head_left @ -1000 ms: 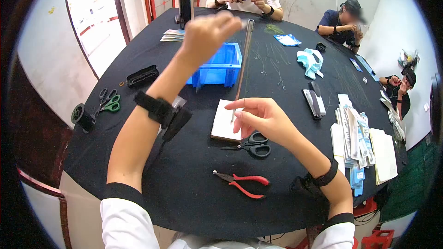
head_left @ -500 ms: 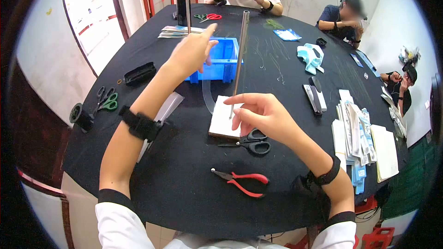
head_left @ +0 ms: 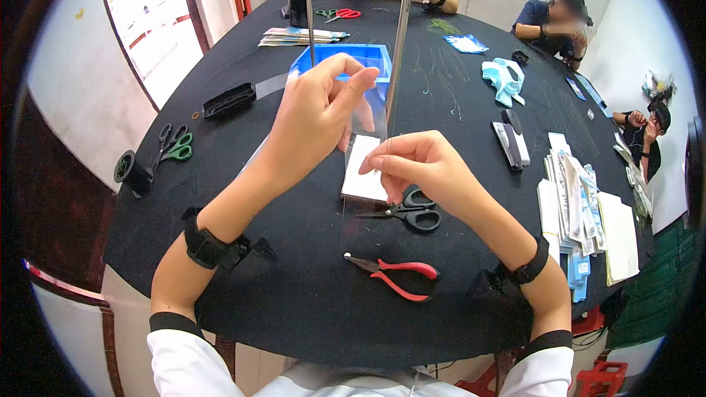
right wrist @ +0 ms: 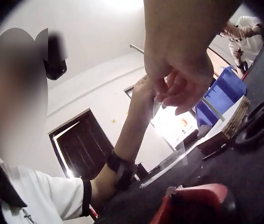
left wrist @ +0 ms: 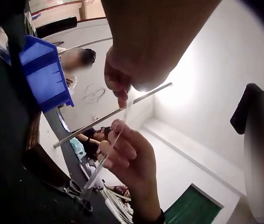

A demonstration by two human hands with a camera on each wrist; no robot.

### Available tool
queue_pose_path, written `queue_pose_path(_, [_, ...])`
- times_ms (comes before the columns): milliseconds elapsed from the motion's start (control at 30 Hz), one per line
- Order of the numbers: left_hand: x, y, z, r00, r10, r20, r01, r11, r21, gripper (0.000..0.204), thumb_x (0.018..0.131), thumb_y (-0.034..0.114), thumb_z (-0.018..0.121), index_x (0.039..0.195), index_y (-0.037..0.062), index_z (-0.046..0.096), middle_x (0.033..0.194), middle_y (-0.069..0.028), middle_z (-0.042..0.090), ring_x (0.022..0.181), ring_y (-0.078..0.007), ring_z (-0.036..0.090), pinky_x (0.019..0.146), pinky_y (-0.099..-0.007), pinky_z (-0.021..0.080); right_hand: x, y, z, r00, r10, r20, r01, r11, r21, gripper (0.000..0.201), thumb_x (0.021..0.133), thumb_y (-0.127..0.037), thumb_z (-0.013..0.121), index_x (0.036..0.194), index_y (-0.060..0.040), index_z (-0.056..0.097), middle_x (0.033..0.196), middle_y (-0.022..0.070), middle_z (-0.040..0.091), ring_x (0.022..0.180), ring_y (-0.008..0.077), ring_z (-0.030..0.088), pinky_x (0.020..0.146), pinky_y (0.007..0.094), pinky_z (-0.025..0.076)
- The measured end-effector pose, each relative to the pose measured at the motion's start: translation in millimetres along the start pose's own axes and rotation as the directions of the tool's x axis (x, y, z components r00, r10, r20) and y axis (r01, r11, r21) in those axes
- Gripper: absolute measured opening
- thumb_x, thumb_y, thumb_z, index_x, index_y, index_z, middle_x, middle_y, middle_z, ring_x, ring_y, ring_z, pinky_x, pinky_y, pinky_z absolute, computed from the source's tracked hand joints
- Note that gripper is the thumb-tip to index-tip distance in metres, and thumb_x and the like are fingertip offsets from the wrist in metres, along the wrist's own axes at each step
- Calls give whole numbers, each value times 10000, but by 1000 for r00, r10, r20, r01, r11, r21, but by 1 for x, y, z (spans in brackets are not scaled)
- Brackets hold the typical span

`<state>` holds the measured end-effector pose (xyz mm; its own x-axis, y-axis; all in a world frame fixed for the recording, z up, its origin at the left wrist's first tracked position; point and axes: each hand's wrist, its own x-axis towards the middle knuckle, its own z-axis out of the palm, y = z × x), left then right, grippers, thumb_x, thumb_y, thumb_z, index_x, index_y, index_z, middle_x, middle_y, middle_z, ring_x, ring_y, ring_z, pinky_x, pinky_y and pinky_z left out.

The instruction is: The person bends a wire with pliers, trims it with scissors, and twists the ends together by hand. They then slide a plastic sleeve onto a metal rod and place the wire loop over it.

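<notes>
In the head view, my left hand is raised in front of the blue bin, thumb and fingers pinching a clear plastic strip. Just right of it and lower, my right hand has thumb and forefinger together over a white-topped block. The left wrist view shows the strip running down from my left fingertips through the right hand's fingers. A thin metal rod rises from the block, behind the hands. Black scissors lie beside the block, and red-handled pliers lie nearer me.
The blue bin stands behind my left hand. A black tray, green-handled scissors and a spool lie left. A stapler and stacked packets lie right. Other people sit around the black-covered table.
My left hand has come down and toward me from its raised reach, and is now close to the right hand. The right hand stays near the block, its fingertips drawn closer together.
</notes>
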<state>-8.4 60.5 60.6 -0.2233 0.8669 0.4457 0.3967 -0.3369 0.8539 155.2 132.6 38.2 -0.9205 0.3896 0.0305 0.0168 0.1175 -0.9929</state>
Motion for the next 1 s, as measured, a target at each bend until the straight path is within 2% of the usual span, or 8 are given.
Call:
queue_pose_path(67, [-9, -6, 1, 991, -137, -10, 136, 990, -39, 262, 893, 286, 525, 890, 25, 551, 696, -61, 615, 448, -46, 500, 376, -166, 352, 0, 1, 0, 999, -6, -39, 5, 1000, -13, 179, 854, -131, 544, 881, 21, 636, 610, 26, 585, 526, 75, 552, 495, 196, 453])
queue_pose_path(167, [-35, -10, -2, 864, -330, 381, 304, 944, 128, 257, 864, 264, 570, 886, 10, 605, 759, -40, 630, 533, -57, 532, 442, -192, 404, 1, 2, -1, 996, -24, -81, 21, 999, -38, 182, 857, -128, 539, 889, 25, 633, 611, 26, 585, 525, 73, 550, 494, 196, 453])
queue_pose_path(233, [-53, -25, -1, 795, -239, 557, 315, 948, -44, 219, 827, 233, 619, 871, 22, 653, 771, -17, 636, 585, -61, 540, 493, -205, 424, 1, 3, -3, 997, -22, -75, 18, 999, -42, 187, 861, -129, 537, 907, 27, 630, 618, 29, 590, 528, 73, 552, 495, 196, 454])
queue_pose_path(367, [-50, -8, -13, 711, -415, 567, 401, 903, 158, 208, 784, 241, 672, 840, 42, 672, 683, -1, 621, 539, -53, 522, 473, -182, 400, 2, 4, -2, 999, -20, -49, 20, 1000, -2, 203, 866, -138, 534, 952, 25, 622, 641, 38, 601, 537, 72, 555, 495, 197, 454])
queue_pose_path(467, [-35, 17, -34, 834, -397, 382, 402, 913, 72, 176, 773, 227, 656, 827, 61, 683, 644, -5, 603, 528, -46, 506, 460, -178, 392, -1, 4, -4, 997, -18, -79, 17, 1000, -10, 214, 875, -143, 519, 970, 20, 619, 651, 39, 602, 541, 69, 554, 495, 196, 452])
queue_pose_path(567, [-7, 32, -48, 988, -118, 98, 117, 993, 16, 217, 820, 259, 623, 789, 45, 632, 605, 12, 551, 447, -28, 418, 399, -172, 300, -2, 4, -7, 996, -6, -93, 0, 998, -66, 222, 885, -145, 496, 971, 19, 620, 650, 38, 602, 547, 66, 554, 496, 192, 451])
queue_pose_path(733, [41, 53, -45, 995, 51, -88, -56, 997, -58, 246, 812, 282, 641, 783, 39, 624, 589, 34, 497, 444, -19, 377, 394, -167, 276, 0, 4, -8, 998, 5, -70, -12, 996, -90, 229, 892, -149, 476, 956, 13, 624, 647, 35, 601, 548, 60, 550, 496, 188, 450])
queue_pose_path(1000, [58, 53, -34, 987, 99, -126, -124, 969, -212, 267, 790, 289, 671, 792, 27, 623, 692, 11, 564, 484, -12, 397, 396, -171, 275, -1, 3, -7, 998, -4, -58, -2, 995, -100, 225, 896, -159, 476, 932, 1, 630, 639, 30, 598, 542, 51, 544, 495, 186, 447])
